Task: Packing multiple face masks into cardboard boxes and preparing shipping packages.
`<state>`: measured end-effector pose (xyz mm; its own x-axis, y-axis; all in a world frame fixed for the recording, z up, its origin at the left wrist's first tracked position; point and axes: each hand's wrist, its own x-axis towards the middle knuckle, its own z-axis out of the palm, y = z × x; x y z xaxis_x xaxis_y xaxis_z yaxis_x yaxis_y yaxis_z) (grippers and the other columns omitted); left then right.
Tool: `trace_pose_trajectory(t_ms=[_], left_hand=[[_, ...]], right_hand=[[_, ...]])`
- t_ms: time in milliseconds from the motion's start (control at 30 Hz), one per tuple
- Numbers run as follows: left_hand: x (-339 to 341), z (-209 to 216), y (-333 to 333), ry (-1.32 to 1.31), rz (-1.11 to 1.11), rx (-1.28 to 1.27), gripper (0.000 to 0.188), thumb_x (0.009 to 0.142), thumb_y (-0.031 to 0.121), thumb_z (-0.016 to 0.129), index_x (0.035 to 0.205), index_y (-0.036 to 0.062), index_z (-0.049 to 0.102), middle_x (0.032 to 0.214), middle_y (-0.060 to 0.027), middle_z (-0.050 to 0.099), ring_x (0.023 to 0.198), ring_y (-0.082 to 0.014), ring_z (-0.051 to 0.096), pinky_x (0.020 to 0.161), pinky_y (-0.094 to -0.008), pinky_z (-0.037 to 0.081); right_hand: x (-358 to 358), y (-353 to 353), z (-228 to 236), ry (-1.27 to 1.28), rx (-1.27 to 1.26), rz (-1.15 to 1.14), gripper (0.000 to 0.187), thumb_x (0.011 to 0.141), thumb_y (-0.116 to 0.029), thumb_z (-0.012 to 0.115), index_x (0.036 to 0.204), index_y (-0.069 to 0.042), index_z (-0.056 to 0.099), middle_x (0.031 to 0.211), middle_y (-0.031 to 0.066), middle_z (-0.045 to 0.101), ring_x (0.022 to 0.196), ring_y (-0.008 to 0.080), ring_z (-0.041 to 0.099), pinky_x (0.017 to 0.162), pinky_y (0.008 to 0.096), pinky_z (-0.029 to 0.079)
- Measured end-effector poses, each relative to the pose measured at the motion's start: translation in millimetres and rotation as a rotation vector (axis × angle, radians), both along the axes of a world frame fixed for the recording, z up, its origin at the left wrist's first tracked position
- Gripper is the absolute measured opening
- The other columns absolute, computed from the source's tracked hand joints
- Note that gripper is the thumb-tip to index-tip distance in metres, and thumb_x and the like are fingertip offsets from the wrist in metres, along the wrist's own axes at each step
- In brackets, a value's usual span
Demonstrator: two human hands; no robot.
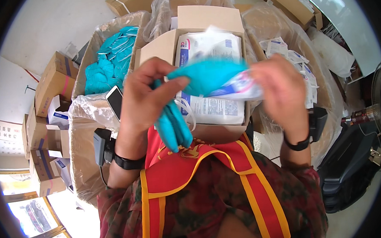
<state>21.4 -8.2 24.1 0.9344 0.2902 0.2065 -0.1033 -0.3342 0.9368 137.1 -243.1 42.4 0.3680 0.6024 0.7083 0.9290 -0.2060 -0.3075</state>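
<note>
My left hand (148, 91) pinches one end of a teal folded face mask (207, 75). More teal masks (173, 128) hang down from the same hand, and white ear loops show beside them. On the right, my right hand (283, 86) is smeared by motion. It grips a white plastic pouch (242, 85) with blue and pink print, which meets the right end of the mask. How far the mask sits inside the pouch is blurred. Below both hands stands an open cardboard carton (208, 15) holding flat white printed packs (220, 111).
At the left, a plastic-lined carton (92, 43) holds many loose teal masks (110, 65). A phone (115, 101) lies by its near edge. Another lined box (327, 107) at the right contains white packets (297, 61). Brown cartons (53, 85) are stacked far left; a black case (348, 175) stands right.
</note>
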Motion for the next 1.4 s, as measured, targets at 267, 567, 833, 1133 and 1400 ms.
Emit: trace_pose_trajectory(t_ms=[267,567,833,1133,1400], left_hand=[[-5,0,52,-0.305,0.062,-0.535,0.016,0.081,-0.006,0.066,0.093,0.0037,0.061,0.077,-0.0019,0.063,0.053,-0.0052,0.051,0.047,-0.0185,0.038],[0,-18,47,-0.313,0.109,-0.614,0.023,0.095,0.025,0.062,0.085,0.0052,0.056,0.071,-0.0021,0.055,0.057,-0.0076,0.046,0.054,-0.0208,0.037],[10,-25,42,-0.372,0.175,-0.546,0.045,0.102,0.037,0.049,0.066,0.0095,0.041,0.062,-0.0054,0.045,0.062,-0.0141,0.043,0.060,-0.0260,0.038],[-5,-15,61,-0.139,0.069,-0.608,0.025,0.094,0.024,0.062,0.078,0.0097,0.050,0.063,-0.0005,0.042,0.052,-0.0113,0.043,0.050,-0.0242,0.035],[5,-10,56,-0.118,0.135,-0.339,0.016,0.089,0.013,0.067,0.102,0.0047,0.061,0.076,0.0023,0.054,0.059,-0.0038,0.044,0.051,-0.0198,0.034]], right_hand=[[151,-209,-44,0.336,0.200,-0.561,0.018,0.096,-0.016,0.058,0.099,0.001,0.063,0.087,0.0044,0.062,0.080,0.0070,0.052,0.073,0.0237,0.045],[187,-147,-59,0.094,-0.195,-0.486,0.027,0.095,-0.022,0.059,0.111,-0.002,0.065,0.101,0.0185,0.068,0.089,0.0320,0.065,0.080,0.0352,0.050],[117,80,-71,0.010,-0.344,0.049,0.035,0.084,-0.021,0.069,0.116,-0.007,0.063,0.105,0.0140,0.064,0.101,0.0314,0.060,0.090,0.0386,0.048],[119,102,-81,0.066,-0.433,-0.043,0.058,0.076,-0.023,0.077,0.124,0.001,0.056,0.122,0.0154,0.058,0.119,0.0324,0.050,0.102,0.0383,0.041],[91,91,-42,0.209,-0.265,-0.020,0.029,0.079,-0.013,0.072,0.107,-0.007,0.064,0.100,0.0105,0.060,0.102,0.0321,0.056,0.088,0.0407,0.046]])
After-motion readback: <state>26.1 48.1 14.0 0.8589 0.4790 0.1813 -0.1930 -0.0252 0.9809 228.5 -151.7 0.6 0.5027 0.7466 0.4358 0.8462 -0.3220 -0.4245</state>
